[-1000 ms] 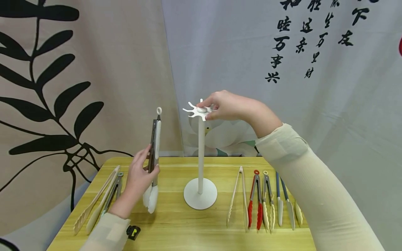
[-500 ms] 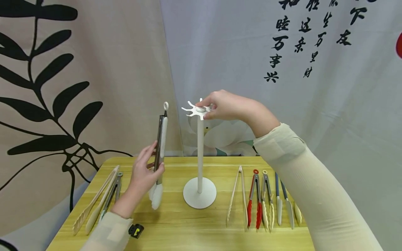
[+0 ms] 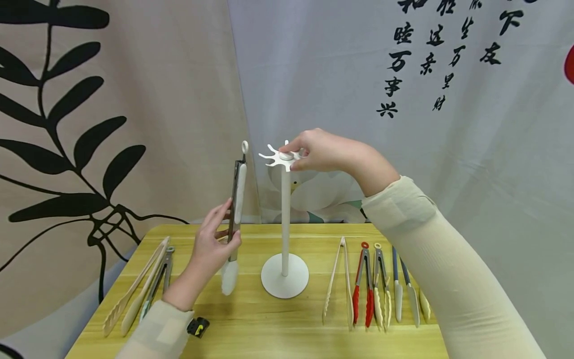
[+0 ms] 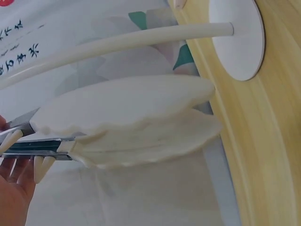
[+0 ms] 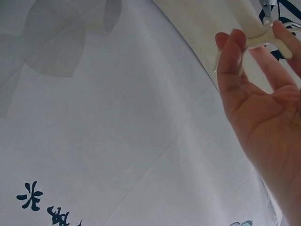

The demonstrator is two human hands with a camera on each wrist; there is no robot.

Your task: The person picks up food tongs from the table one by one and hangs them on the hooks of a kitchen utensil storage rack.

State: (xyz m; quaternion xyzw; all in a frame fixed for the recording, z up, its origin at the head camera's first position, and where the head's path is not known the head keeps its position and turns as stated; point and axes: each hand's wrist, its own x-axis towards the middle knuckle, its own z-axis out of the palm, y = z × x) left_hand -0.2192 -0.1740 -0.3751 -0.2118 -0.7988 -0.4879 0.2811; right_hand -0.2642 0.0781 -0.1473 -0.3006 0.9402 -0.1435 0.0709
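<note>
Shifted rightward and slightly up since the earlier frame, the white-tipped tongs (image 3: 240,193) are held nearly upright above the bench (image 3: 251,329), left of the stand (image 3: 285,219). They are grasped around the middle by the left hand (image 3: 218,245). Their ring (image 3: 244,152) is brought nearer the hooked top (image 3: 274,158); the gap is judged narrowed, not closed. The hooked top is pinched by the right hand (image 3: 322,150). Red tongs (image 3: 369,301) are laid farther right. No container is seen.

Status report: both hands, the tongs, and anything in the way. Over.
Left hand grips white-headed tongs, ring end up. Right hand pinches top of white hook stand. Tongs apart from stand; nothing visible between them.
</note>
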